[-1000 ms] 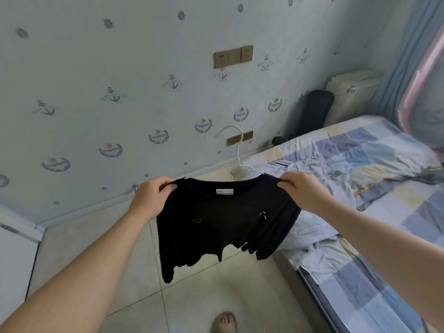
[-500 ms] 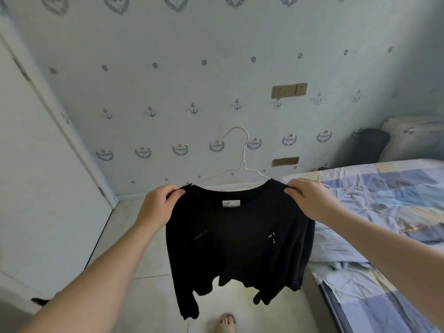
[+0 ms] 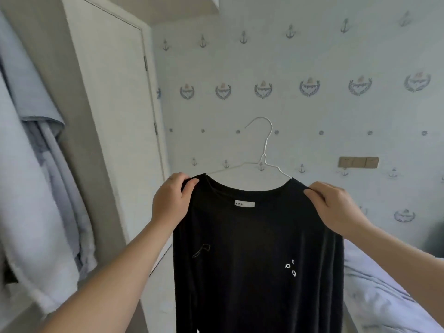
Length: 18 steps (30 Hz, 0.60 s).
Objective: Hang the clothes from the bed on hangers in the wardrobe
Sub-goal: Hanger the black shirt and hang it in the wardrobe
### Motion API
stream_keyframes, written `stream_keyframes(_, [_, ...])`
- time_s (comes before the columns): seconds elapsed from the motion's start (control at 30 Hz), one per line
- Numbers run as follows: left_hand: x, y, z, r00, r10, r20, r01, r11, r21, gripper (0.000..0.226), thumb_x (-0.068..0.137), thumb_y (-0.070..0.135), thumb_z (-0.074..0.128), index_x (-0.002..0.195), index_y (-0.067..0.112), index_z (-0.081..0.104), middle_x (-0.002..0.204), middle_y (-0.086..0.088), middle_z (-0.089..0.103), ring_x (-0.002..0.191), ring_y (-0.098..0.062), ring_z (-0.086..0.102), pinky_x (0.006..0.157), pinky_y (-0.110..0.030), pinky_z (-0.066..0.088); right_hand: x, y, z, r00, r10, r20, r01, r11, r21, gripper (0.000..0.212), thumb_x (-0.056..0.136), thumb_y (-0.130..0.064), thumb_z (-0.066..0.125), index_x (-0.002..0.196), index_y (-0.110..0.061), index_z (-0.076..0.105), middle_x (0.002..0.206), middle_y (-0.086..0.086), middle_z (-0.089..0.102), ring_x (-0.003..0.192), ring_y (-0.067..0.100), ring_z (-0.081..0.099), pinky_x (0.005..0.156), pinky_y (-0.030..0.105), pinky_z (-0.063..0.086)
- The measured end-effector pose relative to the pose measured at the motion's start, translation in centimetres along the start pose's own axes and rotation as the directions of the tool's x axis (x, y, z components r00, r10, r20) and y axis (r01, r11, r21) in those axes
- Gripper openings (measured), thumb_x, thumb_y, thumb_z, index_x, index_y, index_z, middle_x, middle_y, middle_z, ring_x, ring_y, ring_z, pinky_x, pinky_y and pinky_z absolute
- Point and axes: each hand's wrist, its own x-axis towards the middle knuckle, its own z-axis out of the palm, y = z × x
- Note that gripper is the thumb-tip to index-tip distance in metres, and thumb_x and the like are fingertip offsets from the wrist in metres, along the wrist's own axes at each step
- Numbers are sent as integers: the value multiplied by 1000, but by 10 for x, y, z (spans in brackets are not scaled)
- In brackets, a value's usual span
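A black long-sleeved shirt [image 3: 254, 255] hangs on a thin white wire hanger [image 3: 265, 150], whose hook stands free above the neckline. My left hand [image 3: 171, 203] grips the shirt's left shoulder and my right hand [image 3: 334, 207] grips its right shoulder, holding it up in front of me. At the left, a light blue garment [image 3: 36, 179] hangs inside the wardrobe. The wardrobe rail is out of sight.
The white wardrobe door [image 3: 115, 111] stands open just left of the shirt. The bed [image 3: 384, 299] with pale bedding lies at the lower right. A wall with anchor wallpaper and a beige socket panel [image 3: 358, 162] is straight ahead.
The view has swung left and up from the bed toward the wardrobe. Both hands have lifted the hung shirt higher, and the open door and the hanging blue garment have come into sight.
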Motion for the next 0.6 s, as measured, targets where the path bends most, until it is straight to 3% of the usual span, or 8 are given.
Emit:
stream_keyframes(0.1, [22, 6, -55, 991, 59, -117, -53, 997, 53, 26, 99, 41, 54, 93, 18, 64, 85, 11, 59, 76, -7, 55, 66, -24, 43, 22, -48, -12, 995, -77, -61, 80, 996, 39, 24, 99, -31, 51, 76, -40, 52, 71, -13, 58, 72, 8, 56, 64, 37, 47])
stream_keyframes(0.2, [44, 12, -115, 967, 122, -225, -100, 989, 109, 26, 99, 41, 55, 92, 18, 65, 86, 10, 60, 79, -12, 57, 69, -31, 45, 42, -99, -24, 981, -159, -112, 169, 981, 90, 22, 100, -31, 51, 79, -35, 56, 71, -12, 59, 72, 9, 56, 65, 37, 47])
stream_keyframes(0.4, [84, 31, -243, 887, 237, -396, -166, 964, 207, 25, 97, 41, 60, 86, 20, 66, 76, 8, 61, 72, -18, 56, 67, -36, 45, 84, -207, -51, 920, -317, -231, 356, 922, 153, 27, 100, -28, 52, 74, -33, 55, 62, -12, 55, 65, 1, 53, 56, 20, 36])
stream_keyframes(0.6, [121, 45, -364, 808, 279, -519, -114, 938, 328, 23, 94, 42, 63, 81, 24, 66, 69, 4, 60, 65, -20, 55, 61, -36, 41, 131, -311, -67, 842, -424, -332, 504, 839, 206, 22, 100, -28, 53, 81, -23, 63, 59, -10, 55, 61, 2, 53, 56, 21, 39])
